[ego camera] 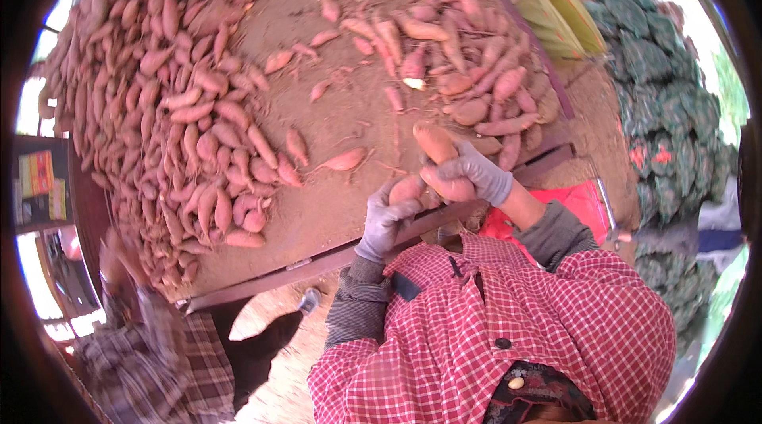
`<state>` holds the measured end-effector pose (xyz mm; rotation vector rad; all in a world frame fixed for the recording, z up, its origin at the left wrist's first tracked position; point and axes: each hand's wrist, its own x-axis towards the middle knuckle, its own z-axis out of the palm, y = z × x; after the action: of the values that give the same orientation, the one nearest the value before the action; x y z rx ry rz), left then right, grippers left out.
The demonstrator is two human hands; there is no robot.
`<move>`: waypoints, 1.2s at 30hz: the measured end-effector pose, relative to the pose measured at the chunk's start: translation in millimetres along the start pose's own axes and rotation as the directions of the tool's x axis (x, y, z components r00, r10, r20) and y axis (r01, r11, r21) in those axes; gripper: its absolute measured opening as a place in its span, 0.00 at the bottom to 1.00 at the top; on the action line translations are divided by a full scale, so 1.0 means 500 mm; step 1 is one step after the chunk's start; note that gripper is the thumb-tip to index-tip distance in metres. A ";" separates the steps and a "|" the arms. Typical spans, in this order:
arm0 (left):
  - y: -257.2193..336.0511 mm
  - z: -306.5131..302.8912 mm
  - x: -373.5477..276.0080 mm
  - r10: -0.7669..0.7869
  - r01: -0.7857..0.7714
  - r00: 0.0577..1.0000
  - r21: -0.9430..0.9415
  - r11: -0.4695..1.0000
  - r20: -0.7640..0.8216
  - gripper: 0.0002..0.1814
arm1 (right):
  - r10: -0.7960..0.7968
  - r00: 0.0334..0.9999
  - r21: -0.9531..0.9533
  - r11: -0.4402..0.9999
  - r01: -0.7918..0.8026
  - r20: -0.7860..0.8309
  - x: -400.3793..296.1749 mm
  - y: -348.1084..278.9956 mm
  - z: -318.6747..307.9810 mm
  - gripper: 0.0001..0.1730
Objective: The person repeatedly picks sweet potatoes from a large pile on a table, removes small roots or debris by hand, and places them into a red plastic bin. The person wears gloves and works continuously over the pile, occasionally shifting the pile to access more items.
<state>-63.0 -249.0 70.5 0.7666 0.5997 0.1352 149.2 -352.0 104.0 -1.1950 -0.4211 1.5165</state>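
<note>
Over the near edge of a soil-strewn sorting table [333, 209], my left hand [387, 218], in a grey-lavender glove, is closed around a sweet potato [407, 190]. Close beside it, to the right, my right hand [473, 171] in a matching glove grips two sweet potatoes, an orange-brown one [436, 143] pointing up and a pinker one [449, 184] below. A large pile of sweet potatoes [196, 96] covers the table's left side. Beyond my right hand lies a smaller heap [470, 66], with a broken, white-ended sweet potato [414, 66] at its edge.
At lower left another person [161, 358] in a plaid shirt stands at the table, hands blurred. Filled green mesh sacks [661, 66] line the right side. A yellow-green open bag [559, 19] stands past the table's edge, and a red bag [565, 209] lies beside my right forearm.
</note>
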 end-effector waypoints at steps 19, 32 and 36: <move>-0.273 0.482 0.101 -0.300 -0.470 0.740 0.782 0.409 0.602 0.39 | -0.562 0.379 -0.632 0.365 -0.684 -0.735 -0.746 0.444 -0.343 0.31; -0.121 -0.289 -0.139 0.445 0.200 0.614 0.674 0.711 -0.652 0.28 | -0.156 0.539 -0.561 -0.201 0.803 0.828 0.024 0.244 0.111 0.14; -0.085 -0.312 -0.139 0.453 0.147 0.533 0.605 0.783 -0.715 0.28 | -0.070 0.471 -0.476 -0.162 0.864 0.879 0.158 0.253 0.081 0.13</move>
<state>-211.2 -206.5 -14.6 1.4158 1.5726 0.5391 57.6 -310.6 -13.8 -1.0334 -2.4920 0.5047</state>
